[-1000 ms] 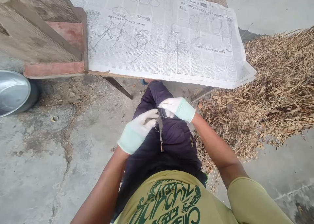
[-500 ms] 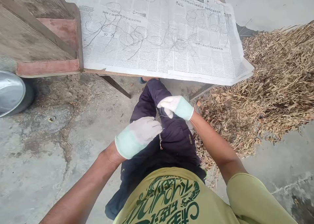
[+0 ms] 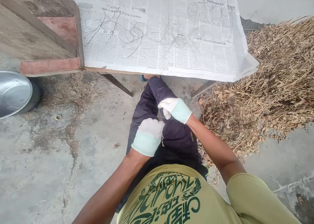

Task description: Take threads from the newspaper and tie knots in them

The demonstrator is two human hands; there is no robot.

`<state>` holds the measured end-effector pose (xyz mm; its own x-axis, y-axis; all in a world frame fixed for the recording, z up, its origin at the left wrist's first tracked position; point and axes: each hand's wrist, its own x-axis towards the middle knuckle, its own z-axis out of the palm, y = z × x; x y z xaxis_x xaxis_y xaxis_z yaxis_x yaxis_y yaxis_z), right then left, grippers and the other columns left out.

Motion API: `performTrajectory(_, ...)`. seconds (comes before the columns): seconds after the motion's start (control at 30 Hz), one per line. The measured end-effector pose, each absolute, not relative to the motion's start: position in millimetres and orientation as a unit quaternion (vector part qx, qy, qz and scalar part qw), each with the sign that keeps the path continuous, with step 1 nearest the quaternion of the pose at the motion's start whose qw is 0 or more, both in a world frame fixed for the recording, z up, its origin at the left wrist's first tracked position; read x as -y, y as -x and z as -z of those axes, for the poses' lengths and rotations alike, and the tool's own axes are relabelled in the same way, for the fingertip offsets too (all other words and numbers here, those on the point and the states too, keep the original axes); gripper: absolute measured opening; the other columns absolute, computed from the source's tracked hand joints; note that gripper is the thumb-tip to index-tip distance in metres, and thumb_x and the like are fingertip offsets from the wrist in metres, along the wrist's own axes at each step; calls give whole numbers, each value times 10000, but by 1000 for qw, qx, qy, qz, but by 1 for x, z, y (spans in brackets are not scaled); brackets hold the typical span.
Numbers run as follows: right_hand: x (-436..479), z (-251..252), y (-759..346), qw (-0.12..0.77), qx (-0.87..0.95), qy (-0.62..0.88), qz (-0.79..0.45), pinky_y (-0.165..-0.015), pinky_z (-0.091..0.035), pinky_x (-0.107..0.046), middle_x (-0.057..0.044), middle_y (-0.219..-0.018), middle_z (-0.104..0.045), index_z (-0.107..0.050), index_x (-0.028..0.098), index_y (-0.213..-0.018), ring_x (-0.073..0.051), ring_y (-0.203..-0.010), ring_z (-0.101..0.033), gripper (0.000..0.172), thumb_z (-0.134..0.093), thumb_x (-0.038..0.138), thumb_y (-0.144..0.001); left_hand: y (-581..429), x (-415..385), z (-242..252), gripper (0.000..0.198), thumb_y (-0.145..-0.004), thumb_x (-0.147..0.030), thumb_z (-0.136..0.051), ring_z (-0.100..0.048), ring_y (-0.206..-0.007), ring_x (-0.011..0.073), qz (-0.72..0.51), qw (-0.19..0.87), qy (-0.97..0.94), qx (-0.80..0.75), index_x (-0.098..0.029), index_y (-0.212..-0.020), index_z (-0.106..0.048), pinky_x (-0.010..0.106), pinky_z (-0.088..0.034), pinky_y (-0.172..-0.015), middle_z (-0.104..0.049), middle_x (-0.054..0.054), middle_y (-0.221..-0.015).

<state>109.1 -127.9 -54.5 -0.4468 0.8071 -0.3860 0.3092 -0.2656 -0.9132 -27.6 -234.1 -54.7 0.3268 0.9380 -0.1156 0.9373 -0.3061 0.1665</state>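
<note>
Both my hands wear white gloves with pale green cuffs, held above my lap. A thin wire [image 3: 160, 112] curves between them. My left hand [image 3: 150, 130] is closed, its knuckles up, with the wire at its fingertips. Slightly higher and to the right, my right hand [image 3: 170, 107] pinches the wire between thumb and fingers. The two hands are close together, fingertips nearly meeting. Much of the wire is hidden by the gloves. On the newspaper [image 3: 152, 59] ahead lie several thin wire pieces bent into loops [image 3: 138, 31], with loose tails.
The newspaper covers a wooden table, whose leg [image 3: 117, 85] shows below its edge. An overturned wooden stool or bench [image 3: 49, 65] stands at the left, above a metal bucket [image 3: 30, 96]. Dry stalks and leaves [image 3: 277, 77] are heaped on the concrete floor at the right.
My left hand has turned and moved closer to my right hand, its fingers now pointing more upward. The wire's visible loop between the hands looks smaller. My right hand has barely moved.
</note>
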Motion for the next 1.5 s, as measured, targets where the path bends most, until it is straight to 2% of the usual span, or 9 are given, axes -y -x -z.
performTrajectory(0.37, 124, 55, -106, 188, 542, 492, -654, -411, -457, -160, 33, -492, -615, -699, 142, -821, -93, -407, -573, 189, -551, 198, -924, 6, 238, 63, 357, -971, -140, -408, -582, -613, 231, -21, 79, -753, -653, -165, -777, -706, 343, -279, -529, -641, 114, -673)
performTrajectory(0.47, 120, 56, -106, 187, 542, 498, -651, -409, -470, -185, 15, -499, -623, -703, 140, -810, -113, -415, -587, 202, -550, 192, -931, 2, 239, 63, 355, -1018, -218, -392, -589, -645, 220, -49, 87, -742, -662, -181, -896, -724, 337, -328, -561, -674, 95, -726)
performTrajectory(0.6, 112, 51, -113, 173, 568, 483, -644, -399, -434, -192, 8, -487, -616, -722, 131, -831, -117, -407, -569, 197, -546, 151, -919, 13, 235, 54, 278, -1010, -286, -483, -618, -717, 236, -54, 106, -785, -608, -178, -1185, -671, 350, -385, -626, -721, 94, -901)
performTrajectory(0.7, 108, 45, -119, 148, 590, 467, -642, -415, -408, -189, 10, -478, -612, -732, 120, -833, -105, -399, -544, 206, -541, 136, -910, 29, 228, 41, 231, -973, -157, -494, -608, -695, 247, 14, 110, -844, -525, -172, -1120, -672, 362, -362, -605, -700, 92, -894)
performTrajectory(0.8, 108, 43, -121, 125, 616, 439, -642, -449, -408, -188, 10, -454, -602, -740, 119, -803, -104, -415, -540, 231, -537, 161, -907, 41, 219, 32, 312, -925, -24, -449, -609, -706, 241, 52, 104, -877, -466, -168, -1084, -675, 362, -354, -614, -689, 90, -886)
performTrajectory(1.03, 110, 43, -120, 102, 579, 438, -680, -434, -346, -190, 25, -401, -567, -725, 125, -779, -93, -366, -464, 205, -580, 223, -885, 50, 209, 37, 264, -968, -107, -449, -625, -869, 249, -5, 132, -935, -330, -177, -1113, -659, 401, -459, -812, -686, 110, -1043)
performTrajectory(1.17, 111, 35, -123, 84, 554, 426, -710, -440, -339, -197, 29, -401, -560, -717, 120, -786, -93, -378, -448, 166, -618, 222, -872, 56, 205, 38, 304, -961, -75, -421, -625, -980, 254, -28, 112, -951, -286, -179, -1128, -652, 416, -459, -949, -682, 111, -1083)
performTrajectory(1.33, 112, 28, -121, 70, 551, 419, -718, -463, -374, -212, 22, -401, -555, -713, 125, -774, -104, -402, -453, 187, -609, 226, -892, 57, 204, 33, 318, -945, -32, -392, -598, -776, 239, -23, 77, -961, -264, -161, -1041, -666, 391, -483, -775, -660, 86, -843)
performTrajectory(1.5, 113, 34, -116, 74, 560, 440, -698, -479, -419, -230, 20, -394, -548, -718, 135, -789, -121, -399, -471, 205, -571, 215, -908, 46, 217, 35, 365, -894, -16, -442, -566, -656, 256, 15, 35, -927, -374, -124, -1162, -664, 364, -395, -579, -604, 80, -694)
